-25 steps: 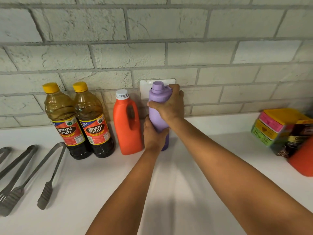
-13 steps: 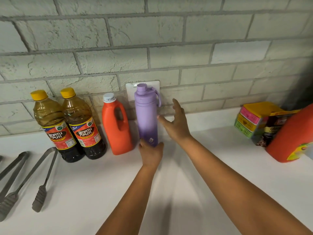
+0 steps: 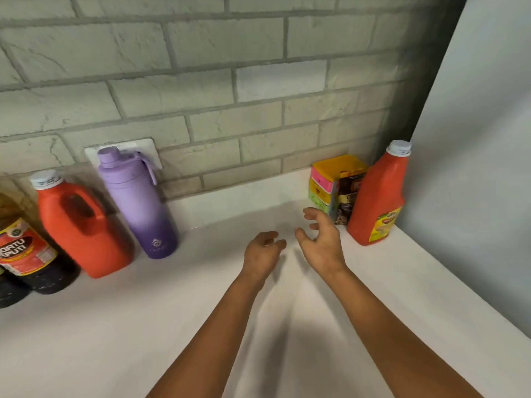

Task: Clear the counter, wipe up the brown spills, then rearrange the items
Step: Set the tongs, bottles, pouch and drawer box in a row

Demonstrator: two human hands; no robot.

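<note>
Both my hands, left (image 3: 263,249) and right (image 3: 323,242), loose-fingered, empty, over the counter (image 3: 201,311). Next, far-right-corner orange bottle (image 3: 376,202): rigid, probably heavy, slick; I'd grip mid-body.

Left hand (image 3: 263,252) loosely curled, right hand (image 3: 323,245) fingers (image 3: 311,214) spread, both empty

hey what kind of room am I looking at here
Most likely a home kitchen: a white counter against a brick-pattern backsplash, with vinegar bottles, orange jugs and stacked food boxes lined up along the wall.
</note>
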